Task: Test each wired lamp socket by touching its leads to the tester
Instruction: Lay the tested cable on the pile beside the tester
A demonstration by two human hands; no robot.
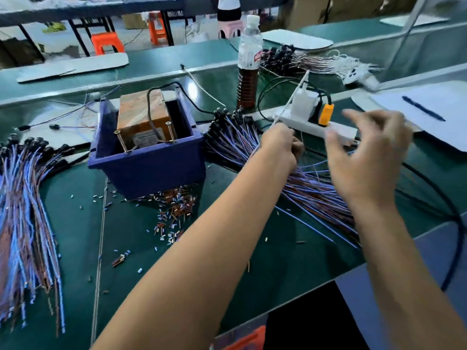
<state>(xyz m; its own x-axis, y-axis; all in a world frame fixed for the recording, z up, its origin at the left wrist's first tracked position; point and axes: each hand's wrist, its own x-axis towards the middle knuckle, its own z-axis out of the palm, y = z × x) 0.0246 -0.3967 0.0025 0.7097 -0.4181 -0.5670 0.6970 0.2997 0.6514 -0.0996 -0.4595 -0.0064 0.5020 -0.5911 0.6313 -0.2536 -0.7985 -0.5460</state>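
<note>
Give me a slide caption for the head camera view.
Left hand grips wired sockets from the pile beside the blue tester box; right hand hovers open.

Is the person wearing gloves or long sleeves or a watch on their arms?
No gloves: the left hand and the right hand are both bare. No sleeves show either; both forearms are uncovered as far down as the picture reaches. No watch, bracelet or ring is visible, though the right hand is blurred, so a thin ring there would be hard to tell.
</note>
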